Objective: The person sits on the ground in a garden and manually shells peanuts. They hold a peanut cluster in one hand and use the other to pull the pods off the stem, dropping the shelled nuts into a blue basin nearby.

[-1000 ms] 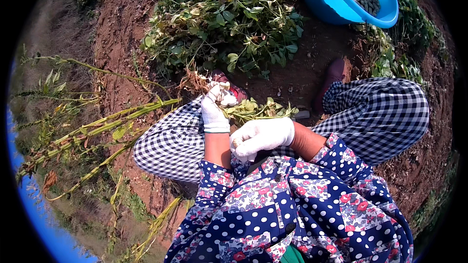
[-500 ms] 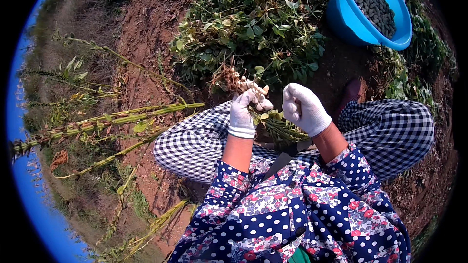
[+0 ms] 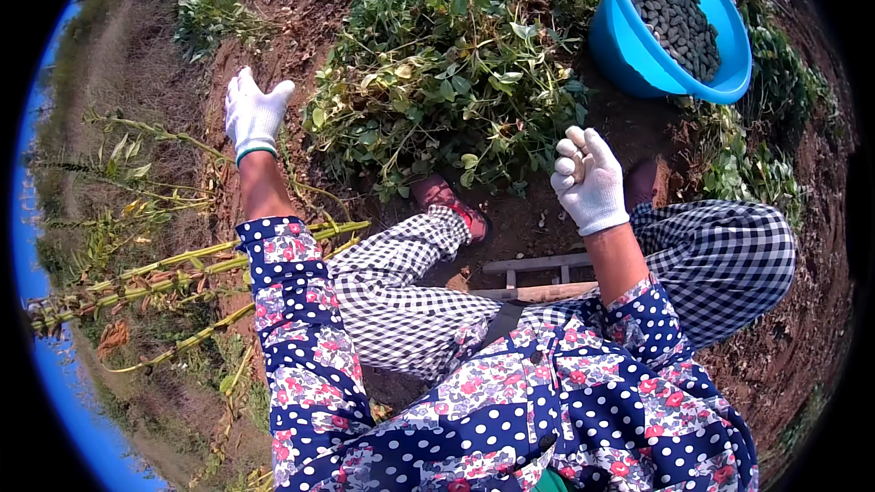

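My left hand [image 3: 253,114], in a white knit glove, reaches far out to the left over bare soil. Its fingers are stretched and the thumb stands apart, with nothing in it. A leafy green plant [image 3: 211,18] lies on the ground just beyond that hand. My right hand [image 3: 588,182], gloved too, is raised in front of my right knee with its fingers curled in. What the curled fingers hold, if anything, is hidden. Nearest to this hand are the heap of uprooted leafy peanut plants [image 3: 437,82] and the blue tub [image 3: 629,59].
Unshelled peanuts [image 3: 674,23] partly fill the tub at the upper right. A wooden frame with crossbars [image 3: 547,292] lies by my lap. My red shoe [image 3: 465,210] rests near the heap. Long seed-bearing stalks [image 3: 173,271] slant in from the left. More greenery [image 3: 743,169] lies at right.
My left hand has let go of the peanut plant and swung out to the upper left, opening. The plant is gone from my lap. My right hand has moved slightly up, still curled.
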Available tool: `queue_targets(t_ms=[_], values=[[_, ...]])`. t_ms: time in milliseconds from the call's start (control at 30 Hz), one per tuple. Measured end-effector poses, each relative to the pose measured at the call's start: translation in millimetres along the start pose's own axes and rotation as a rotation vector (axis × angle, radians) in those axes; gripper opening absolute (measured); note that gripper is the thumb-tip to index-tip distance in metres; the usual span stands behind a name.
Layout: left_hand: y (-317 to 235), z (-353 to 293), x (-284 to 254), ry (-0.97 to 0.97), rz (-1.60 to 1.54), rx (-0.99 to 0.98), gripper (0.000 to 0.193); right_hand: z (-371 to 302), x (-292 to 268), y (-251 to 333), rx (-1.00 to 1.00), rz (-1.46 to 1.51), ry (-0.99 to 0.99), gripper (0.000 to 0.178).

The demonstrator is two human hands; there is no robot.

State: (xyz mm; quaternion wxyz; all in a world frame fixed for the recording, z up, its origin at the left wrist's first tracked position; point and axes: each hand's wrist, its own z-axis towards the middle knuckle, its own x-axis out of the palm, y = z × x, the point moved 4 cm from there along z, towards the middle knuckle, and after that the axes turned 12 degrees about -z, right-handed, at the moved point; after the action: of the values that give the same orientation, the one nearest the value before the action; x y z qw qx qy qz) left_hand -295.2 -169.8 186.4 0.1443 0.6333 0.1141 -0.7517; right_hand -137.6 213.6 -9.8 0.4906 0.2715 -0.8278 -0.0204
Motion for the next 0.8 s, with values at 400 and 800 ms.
queue_targets(t_ms=[400,800], values=[[-183,-131,196,0.171,-0.884,0.338,0.097,7,5,-37,0.178,-0.019,-0.042,0.024],[-199,-151,289,0.611,-0.378,0.425,0.030,8,-6,-23,0.083,0.001,-0.141,0.019]])
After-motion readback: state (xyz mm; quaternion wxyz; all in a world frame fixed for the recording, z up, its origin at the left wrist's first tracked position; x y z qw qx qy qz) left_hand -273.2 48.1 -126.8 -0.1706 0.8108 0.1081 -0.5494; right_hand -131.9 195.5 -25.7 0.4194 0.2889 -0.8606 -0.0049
